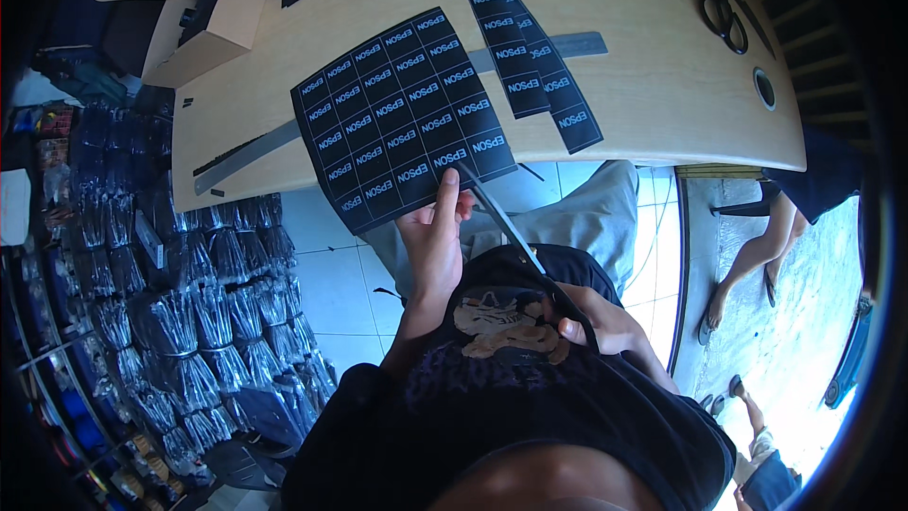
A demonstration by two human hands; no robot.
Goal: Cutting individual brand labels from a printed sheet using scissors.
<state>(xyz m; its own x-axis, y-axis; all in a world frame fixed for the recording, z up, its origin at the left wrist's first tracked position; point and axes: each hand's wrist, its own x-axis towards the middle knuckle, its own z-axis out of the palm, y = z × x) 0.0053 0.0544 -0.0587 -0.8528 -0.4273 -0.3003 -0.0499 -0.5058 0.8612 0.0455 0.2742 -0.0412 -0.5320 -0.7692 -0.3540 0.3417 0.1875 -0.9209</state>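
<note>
A black sheet [402, 114] printed with a grid of white-lettered labels is held up at the table's near edge. My left hand [438, 237] pinches its lower edge, thumb on the printed face and fingers behind. My right hand [598, 317] is closed round the dark handles of a pair of scissors [511, 232]. The scissors' long metal blades point up and left and reach the sheet's lower edge, right beside my left thumb. Whether the blades are apart there is hard to tell.
Cut label strips [515, 47] and a steel ruler [251, 156] lie on the wooden table [662, 85]. Another pair of scissors [724, 21] rests near a round hole at the right. An open cardboard box [213, 33] stands left; bundled plastic-wrapped goods [218, 341] fill the floor side. Other people's legs [757, 265] show right.
</note>
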